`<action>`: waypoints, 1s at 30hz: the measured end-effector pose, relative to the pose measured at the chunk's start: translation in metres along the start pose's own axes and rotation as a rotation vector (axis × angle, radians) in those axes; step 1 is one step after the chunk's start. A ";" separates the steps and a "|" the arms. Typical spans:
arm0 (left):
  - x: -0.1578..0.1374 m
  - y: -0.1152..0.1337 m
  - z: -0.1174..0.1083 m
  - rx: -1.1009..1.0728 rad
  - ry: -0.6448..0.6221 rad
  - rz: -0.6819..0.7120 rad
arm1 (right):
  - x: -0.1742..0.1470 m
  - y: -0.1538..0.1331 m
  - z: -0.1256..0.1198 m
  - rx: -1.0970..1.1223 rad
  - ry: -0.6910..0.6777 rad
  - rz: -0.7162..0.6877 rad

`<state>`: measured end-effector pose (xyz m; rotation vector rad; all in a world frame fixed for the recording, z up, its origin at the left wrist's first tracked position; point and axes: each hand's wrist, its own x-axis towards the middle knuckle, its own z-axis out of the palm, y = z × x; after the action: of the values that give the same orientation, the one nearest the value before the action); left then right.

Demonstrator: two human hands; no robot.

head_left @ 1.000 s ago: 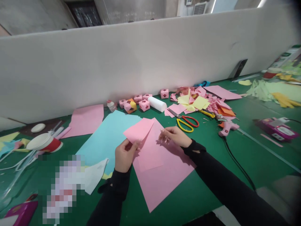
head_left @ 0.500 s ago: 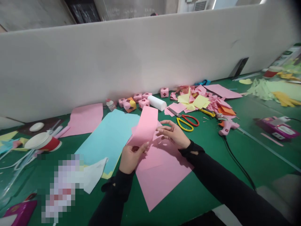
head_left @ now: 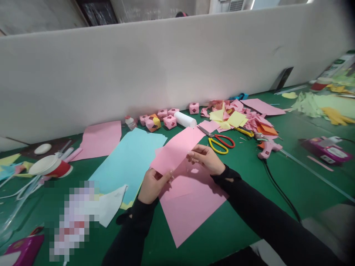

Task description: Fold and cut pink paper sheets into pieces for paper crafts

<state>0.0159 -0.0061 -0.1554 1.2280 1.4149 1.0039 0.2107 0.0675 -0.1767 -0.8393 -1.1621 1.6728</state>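
A strip of pink paper (head_left: 177, 149) is held up above the green table, slanting from lower left to upper right. My left hand (head_left: 152, 184) grips its lower left end between thumb and fingers. At the strip's right edge, the fingertips of my right hand (head_left: 208, 159) are pinched together on the paper. Below both hands lies a larger pink sheet (head_left: 191, 218), partly covered by another pink piece (head_left: 177, 190). A stack of light blue paper (head_left: 124, 159) rests left of my left hand. Scissors (head_left: 219, 142) with red and yellow handles lie beyond my right hand.
Folded pink paper shapes (head_left: 169, 122) and a white roll (head_left: 185, 119) sit along the white partition (head_left: 166, 66). Paper scraps (head_left: 244, 114) are heaped farther right, near a pink glue gun (head_left: 267, 146) with a black cord. A red-and-white paper cup (head_left: 59, 168) lies at left.
The pink strip has turned from nearly upright to a rightward slant, its top end moving right. Both hands have stayed nearly in place.
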 end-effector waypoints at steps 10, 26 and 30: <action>0.001 -0.008 -0.007 -0.179 0.094 0.120 | -0.005 -0.005 0.002 -0.079 0.026 -0.091; 0.003 -0.010 -0.006 -0.423 0.069 0.105 | -0.008 -0.004 0.003 -0.149 0.008 -0.022; 0.003 -0.011 -0.001 -0.484 0.105 0.106 | -0.009 -0.002 0.009 -0.130 0.019 0.007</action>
<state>0.0128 -0.0049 -0.1663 0.9063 1.1012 1.4033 0.2064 0.0560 -0.1711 -0.9389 -1.2663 1.6044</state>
